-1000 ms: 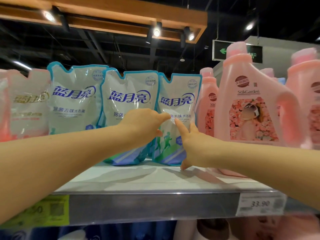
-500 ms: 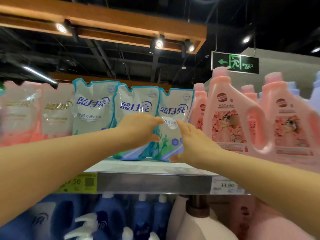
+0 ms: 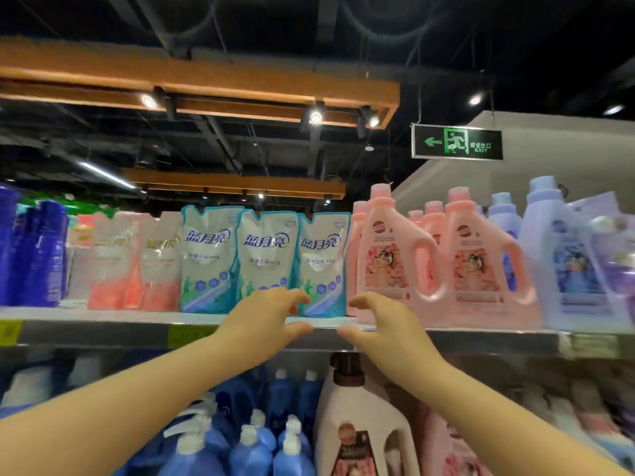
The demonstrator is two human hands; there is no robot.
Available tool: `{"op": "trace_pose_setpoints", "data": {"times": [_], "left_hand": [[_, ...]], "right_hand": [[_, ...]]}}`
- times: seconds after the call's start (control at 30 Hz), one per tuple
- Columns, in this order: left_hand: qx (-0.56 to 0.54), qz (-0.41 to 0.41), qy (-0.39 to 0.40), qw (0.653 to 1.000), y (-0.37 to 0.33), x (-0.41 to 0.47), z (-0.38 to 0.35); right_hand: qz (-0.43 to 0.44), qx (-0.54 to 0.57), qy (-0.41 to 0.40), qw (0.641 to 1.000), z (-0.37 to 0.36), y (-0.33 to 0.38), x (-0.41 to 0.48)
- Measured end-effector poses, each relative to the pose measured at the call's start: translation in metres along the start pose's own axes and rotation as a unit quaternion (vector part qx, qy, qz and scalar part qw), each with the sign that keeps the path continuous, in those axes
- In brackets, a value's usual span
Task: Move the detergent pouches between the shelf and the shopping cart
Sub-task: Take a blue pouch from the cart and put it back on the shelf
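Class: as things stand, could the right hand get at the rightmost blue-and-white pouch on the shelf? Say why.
Probably yes. The right hand hovers open by the lower right corner of the pouch, nothing between them, though the pink bottle stands close beside it.

Three detergent pouches [image 3: 264, 259] upright in a row on the shelf [image 3: 86, 334].
White with teal borders, blue lettering and a green-and-blue graphic at the foot; notched tops up, printed fronts facing out. Set just behind the front edge, around mid-length: left pouch [image 3: 209, 259], middle pouch [image 3: 265, 250] and right pouch [image 3: 321, 266] side by side, neighbouring edges touching or overlapping, bases resting on the shelf board.
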State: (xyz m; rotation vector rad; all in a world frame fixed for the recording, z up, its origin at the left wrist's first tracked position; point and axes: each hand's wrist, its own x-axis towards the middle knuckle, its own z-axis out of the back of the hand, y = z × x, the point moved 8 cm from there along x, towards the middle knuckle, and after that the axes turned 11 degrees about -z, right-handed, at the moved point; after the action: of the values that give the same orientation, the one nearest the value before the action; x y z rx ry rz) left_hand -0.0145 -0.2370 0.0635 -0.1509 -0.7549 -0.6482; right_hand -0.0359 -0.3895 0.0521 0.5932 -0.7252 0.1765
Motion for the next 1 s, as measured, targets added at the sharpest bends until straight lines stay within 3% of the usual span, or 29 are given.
{"op": "trace_pose_setpoints", "data": {"times": [0.43,0.73,1.0], "left_hand": [[-0.120,0.030,-0.069,0.990,-0.075,-0.134,0.078],[-0.249,0.101,-0.106,0.957,-0.156,-0.256,0.107],[-0.375,0.143,-0.119,0.908,-0.280,-0.331,0.086]], "right_hand": [[-0.101,0.218,-0.008,0.971,0.053,0.033,-0.156],[-0.131,0.188,-0.029,0.973,0.094,0.063,-0.300],[-0.226,0.218,-0.037,0.949,0.147,0.017,-0.433]]}}
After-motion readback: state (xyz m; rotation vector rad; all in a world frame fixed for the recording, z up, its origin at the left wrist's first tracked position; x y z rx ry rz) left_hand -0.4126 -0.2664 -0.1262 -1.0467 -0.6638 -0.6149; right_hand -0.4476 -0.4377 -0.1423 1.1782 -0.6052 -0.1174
